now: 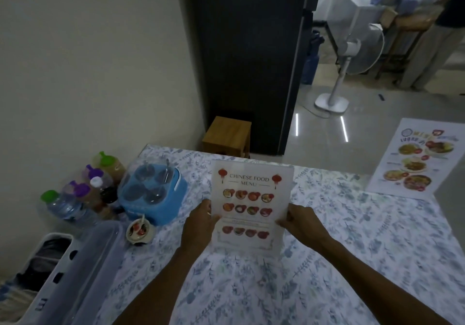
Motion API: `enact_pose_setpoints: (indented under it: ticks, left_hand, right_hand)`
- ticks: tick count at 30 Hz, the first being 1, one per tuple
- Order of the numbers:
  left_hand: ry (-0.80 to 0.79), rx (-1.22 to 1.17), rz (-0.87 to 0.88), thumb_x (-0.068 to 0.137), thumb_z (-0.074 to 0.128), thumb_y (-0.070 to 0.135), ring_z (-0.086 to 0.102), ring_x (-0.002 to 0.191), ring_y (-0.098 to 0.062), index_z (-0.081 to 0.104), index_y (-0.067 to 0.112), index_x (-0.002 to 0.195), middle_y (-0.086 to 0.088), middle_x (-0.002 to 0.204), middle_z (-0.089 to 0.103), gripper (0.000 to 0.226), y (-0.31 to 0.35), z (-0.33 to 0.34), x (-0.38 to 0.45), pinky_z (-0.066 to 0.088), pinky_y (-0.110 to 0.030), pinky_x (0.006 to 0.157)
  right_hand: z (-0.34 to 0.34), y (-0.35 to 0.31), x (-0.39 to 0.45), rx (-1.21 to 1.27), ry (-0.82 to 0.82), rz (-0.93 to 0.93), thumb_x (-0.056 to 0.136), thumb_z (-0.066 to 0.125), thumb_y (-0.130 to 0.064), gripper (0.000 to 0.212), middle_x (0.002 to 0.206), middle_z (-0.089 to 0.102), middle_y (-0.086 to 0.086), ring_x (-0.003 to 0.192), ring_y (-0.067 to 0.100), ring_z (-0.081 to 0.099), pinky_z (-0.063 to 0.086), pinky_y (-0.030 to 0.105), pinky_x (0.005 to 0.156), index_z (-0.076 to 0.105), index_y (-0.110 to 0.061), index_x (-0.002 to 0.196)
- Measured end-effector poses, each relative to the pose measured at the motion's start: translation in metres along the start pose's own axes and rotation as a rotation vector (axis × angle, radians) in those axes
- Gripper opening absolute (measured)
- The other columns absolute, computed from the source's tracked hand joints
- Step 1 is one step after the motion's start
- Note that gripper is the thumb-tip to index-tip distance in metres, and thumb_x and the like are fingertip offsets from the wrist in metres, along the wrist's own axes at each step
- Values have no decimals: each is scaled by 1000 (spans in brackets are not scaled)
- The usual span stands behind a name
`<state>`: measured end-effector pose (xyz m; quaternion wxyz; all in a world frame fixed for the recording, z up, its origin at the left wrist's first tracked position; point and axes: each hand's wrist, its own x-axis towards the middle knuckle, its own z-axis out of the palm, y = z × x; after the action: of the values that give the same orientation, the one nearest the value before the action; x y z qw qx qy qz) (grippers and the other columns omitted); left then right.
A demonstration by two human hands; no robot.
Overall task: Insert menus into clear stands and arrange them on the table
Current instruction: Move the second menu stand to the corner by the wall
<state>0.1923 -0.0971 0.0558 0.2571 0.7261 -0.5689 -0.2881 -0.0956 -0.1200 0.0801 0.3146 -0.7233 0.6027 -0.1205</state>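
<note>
A clear stand holding a "Chinese Food Menu" sheet is upright over the middle of the floral-clothed table. My left hand grips its left edge and my right hand grips its right edge, about halfway up. Its lower edge is at or just above the cloth; I cannot tell if it touches. A second menu, with colourful dish photos, stands at the table's far right edge.
At the left stand several bottles with green and purple caps, a blue condiment caddy and a small bowl with a spoon. A plastic bin is at the front left. A wooden stool, a floor fan and a person are beyond the table.
</note>
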Motion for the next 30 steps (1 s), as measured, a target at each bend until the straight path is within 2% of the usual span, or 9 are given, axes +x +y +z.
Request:
enact_pose_setpoints:
  ticks: [5, 9, 12, 18, 20, 22, 25, 28, 30]
  left_hand:
    - [37, -71, 61, 93, 66, 35, 68, 91, -13, 56, 22, 106, 8, 103, 67, 21, 25, -29, 42, 53, -20, 69]
    - [66, -82, 128, 90, 71, 35, 69, 91, -19, 58, 22, 105, 0, 104, 72, 24, 30, -60, 98, 58, -38, 77]
    - [72, -77, 177, 89, 72, 30, 69, 91, -20, 61, 16, 109, 1, 103, 71, 27, 26, -86, 139, 56, -35, 76]
    - [43, -80, 219, 91, 70, 33, 71, 97, -22, 60, 17, 118, -3, 115, 72, 33, -10, -152, 221, 59, -43, 85]
    - [70, -72, 215, 91, 71, 28, 71, 95, -22, 60, 17, 111, -3, 111, 73, 25, -28, -175, 245, 60, -42, 83]
    - [120, -39, 202, 90, 72, 26, 71, 92, -23, 59, 17, 104, -4, 105, 73, 21, -51, -197, 269, 60, -40, 78]
    - [187, 41, 133, 92, 69, 25, 70, 91, -25, 57, 15, 105, -5, 105, 71, 20, -88, -220, 299, 60, -42, 76]
    - [247, 46, 31, 97, 58, 27, 70, 93, -31, 54, 15, 107, -8, 109, 70, 16, -119, -231, 322, 60, -49, 77]
    - [264, 44, -33, 99, 55, 28, 70, 95, -33, 55, 12, 109, -11, 110, 70, 19, -133, -234, 338, 60, -50, 79]
  right_hand:
    - [-22, -30, 33, -4, 93, -28, 92, 65, -22, 26, 114, 74, 0, 96, 20, 73, 59, 25, 79, 66, -13, 116]
    - [-39, -60, 71, -36, 170, -31, 92, 65, -23, 24, 112, 75, 4, 92, 22, 74, 58, 21, 71, 67, -10, 112]
    - [-38, -87, 102, -16, 215, -18, 92, 65, -23, 22, 113, 75, 3, 94, 22, 74, 56, 15, 66, 67, -11, 110]
    - [-11, -156, 176, 28, 253, -1, 92, 66, -21, 23, 121, 71, 5, 100, 26, 73, 60, 33, 80, 65, -13, 113]
    - [5, -179, 207, 34, 264, -8, 92, 66, -21, 22, 122, 71, 5, 100, 25, 73, 61, 34, 81, 65, -14, 113]
    - [25, -204, 238, 84, 273, -23, 92, 65, -21, 20, 122, 70, 2, 101, 19, 71, 60, 30, 81, 65, -17, 112]
    - [62, -235, 285, 155, 245, -43, 92, 64, -23, 19, 117, 71, -1, 97, 13, 71, 61, 28, 79, 65, -19, 111]
    - [97, -259, 324, 244, 213, -24, 93, 62, -19, 20, 104, 67, -13, 78, -11, 65, 52, 5, 60, 62, -19, 113]
    - [113, -269, 345, 328, 186, 3, 94, 61, -12, 21, 97, 63, -18, 73, -19, 63, 47, 1, 55, 60, -15, 114]
